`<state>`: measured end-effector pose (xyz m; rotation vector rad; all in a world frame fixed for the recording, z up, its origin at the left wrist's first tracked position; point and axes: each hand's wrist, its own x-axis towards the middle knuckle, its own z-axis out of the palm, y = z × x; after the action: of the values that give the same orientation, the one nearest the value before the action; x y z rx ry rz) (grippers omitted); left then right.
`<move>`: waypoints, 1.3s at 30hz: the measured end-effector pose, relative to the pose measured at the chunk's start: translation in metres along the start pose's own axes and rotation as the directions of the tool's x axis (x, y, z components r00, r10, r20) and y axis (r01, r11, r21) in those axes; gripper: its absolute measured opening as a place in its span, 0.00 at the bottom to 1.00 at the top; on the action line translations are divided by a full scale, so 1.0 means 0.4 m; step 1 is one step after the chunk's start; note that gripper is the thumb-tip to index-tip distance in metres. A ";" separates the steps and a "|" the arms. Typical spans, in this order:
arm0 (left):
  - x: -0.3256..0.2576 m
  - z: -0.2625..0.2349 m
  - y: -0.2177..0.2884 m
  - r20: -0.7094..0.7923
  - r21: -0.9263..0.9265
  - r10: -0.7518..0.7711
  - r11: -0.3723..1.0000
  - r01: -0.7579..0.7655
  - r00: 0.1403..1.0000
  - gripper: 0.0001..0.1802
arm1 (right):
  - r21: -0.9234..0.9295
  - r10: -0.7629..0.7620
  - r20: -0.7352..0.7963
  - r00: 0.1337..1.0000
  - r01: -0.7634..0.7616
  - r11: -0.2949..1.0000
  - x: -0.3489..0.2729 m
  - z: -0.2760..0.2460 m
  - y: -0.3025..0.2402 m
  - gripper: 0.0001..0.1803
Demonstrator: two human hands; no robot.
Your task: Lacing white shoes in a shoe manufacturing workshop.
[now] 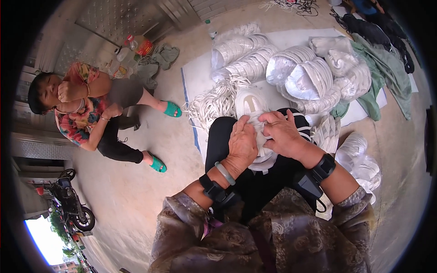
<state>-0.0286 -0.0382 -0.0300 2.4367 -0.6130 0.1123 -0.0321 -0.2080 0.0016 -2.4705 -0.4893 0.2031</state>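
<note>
A white shoe upper (251, 101) lies across my lap, its rounded end pointing away from me. My left hand (242, 142) is closed on its left side, fingers bent over the edge. From the right, my right hand (285, 136) pinches at the middle of the upper with thumb and fingers. Whether a lace is between those fingertips is too small to tell. White laces (302, 126) lie over my right knee. A tangled heap of white laces (217, 101) sits just beyond my left knee.
Stacked white shoe uppers in clear plastic (302, 75) cover a white sheet (193, 82) ahead. More wrapped uppers (359, 161) lie at my right. Green cloth (371, 73) is at the far right. A seated person (86, 107) in green slippers is on the left, near a motorcycle (73, 204).
</note>
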 end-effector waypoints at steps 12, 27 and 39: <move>0.024 -0.058 0.023 0.035 0.078 -0.026 0.997 0.023 0.999 0.11 | -0.148 -0.121 -0.532 0.838 0.049 0.988 -0.046 -0.047 0.098 0.07; -0.161 -0.349 -0.246 0.397 -0.349 -0.593 0.609 0.713 0.701 0.04 | 0.586 0.290 -0.700 0.653 0.292 0.756 0.001 -0.080 0.072 0.10; 0.011 -0.144 -0.078 0.268 0.085 0.091 0.989 -0.117 0.959 0.10 | 0.971 0.287 -0.217 0.933 0.174 0.167 0.062 -0.112 0.000 0.10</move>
<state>-0.0067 0.0158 0.0002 2.5375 -0.8732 -0.1456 0.0020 -0.2222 0.0368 -1.0886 0.0042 0.0434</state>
